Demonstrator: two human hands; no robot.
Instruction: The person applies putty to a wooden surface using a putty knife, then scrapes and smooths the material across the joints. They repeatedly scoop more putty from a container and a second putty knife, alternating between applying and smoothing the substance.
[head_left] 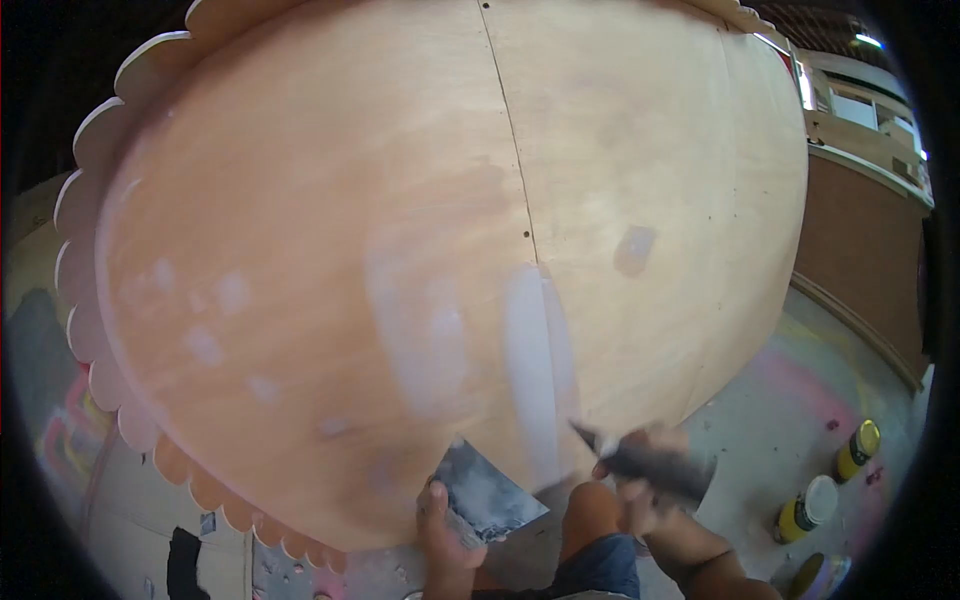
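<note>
My left hand (440,530) grips the edge of a grey filler spreader plate (490,495), its flat face smeared with whitish paste. My right hand (645,470) is closed around a dark tool (665,470), broad at one end and tapering to a point near the panel; motion blur hides its exact kind. In front of both hands stands a large rounded wooden panel (300,180) with a scalloped left edge. A white strip of filler (530,370) covers the lower part of its vertical seam. Paler filler patches (430,330) lie left of it.
Several yellow-and-black cans stand on the floor at right, among them one with a pale lid (806,508) and one farther back (858,448). A brown board wall (862,250) rises behind them. My bent knee (592,510) is close below the panel.
</note>
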